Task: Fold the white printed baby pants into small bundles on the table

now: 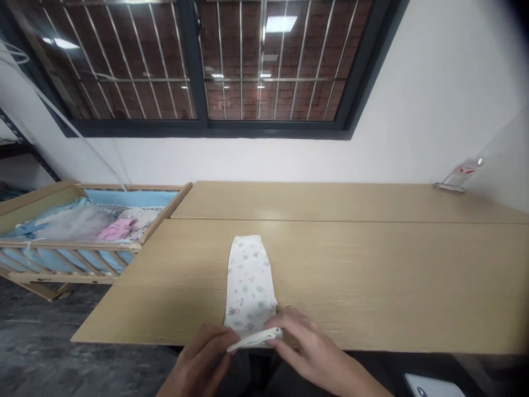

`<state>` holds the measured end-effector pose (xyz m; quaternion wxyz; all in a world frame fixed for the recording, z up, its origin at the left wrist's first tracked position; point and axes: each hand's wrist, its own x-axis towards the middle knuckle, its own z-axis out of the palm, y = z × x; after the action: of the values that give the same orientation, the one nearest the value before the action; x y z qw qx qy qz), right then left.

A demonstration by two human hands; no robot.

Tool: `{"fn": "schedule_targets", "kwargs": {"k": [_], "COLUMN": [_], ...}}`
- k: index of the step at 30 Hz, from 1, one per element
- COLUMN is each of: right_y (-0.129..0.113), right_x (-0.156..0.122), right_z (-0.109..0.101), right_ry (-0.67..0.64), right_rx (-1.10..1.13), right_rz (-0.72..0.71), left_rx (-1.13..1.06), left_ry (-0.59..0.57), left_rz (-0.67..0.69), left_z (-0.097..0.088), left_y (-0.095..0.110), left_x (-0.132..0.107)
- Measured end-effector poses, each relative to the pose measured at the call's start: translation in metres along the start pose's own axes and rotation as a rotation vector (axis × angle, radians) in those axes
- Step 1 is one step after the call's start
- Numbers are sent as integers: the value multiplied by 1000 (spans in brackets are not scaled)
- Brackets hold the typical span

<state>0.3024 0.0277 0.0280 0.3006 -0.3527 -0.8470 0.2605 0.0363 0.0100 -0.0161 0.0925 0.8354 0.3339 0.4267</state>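
A white folded cloth garment point(250, 281) with small green and pink prints lies lengthwise on the wooden table, its narrow end pointing away from me. Its near end is lifted at the table's front edge and shows as a thick folded edge. My left hand point(209, 353) pinches the left corner of that edge. On the other side, my right hand point(301, 342) grips the right corner between thumb and fingers. The garment's exact kind is unclear while it is folded.
The light wooden table point(372, 275) has a seam along its back. At left stands a wooden crib point(136, 248) with blue lining, a pink cloth point(118, 229) and white netting. A clear packet point(458, 175) lies at the far right. A phone point(433, 386) sits below the front edge.
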Motion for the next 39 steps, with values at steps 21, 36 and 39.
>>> {"fn": "schedule_targets", "kwargs": {"k": [21, 36, 39], "right_y": [187, 70, 91], "right_x": [162, 118, 123], "right_z": [11, 35, 42], "right_ry": [387, -473, -559], "right_rx": [91, -88, -121], "right_rz": [404, -156, -75], "left_rx": [264, 650, 659], "left_ry": [-159, -130, -113], "left_rz": [-467, -327, -366], "left_z": [60, 117, 117], "left_y": [-147, -15, -16], "left_x": [174, 28, 31]}}
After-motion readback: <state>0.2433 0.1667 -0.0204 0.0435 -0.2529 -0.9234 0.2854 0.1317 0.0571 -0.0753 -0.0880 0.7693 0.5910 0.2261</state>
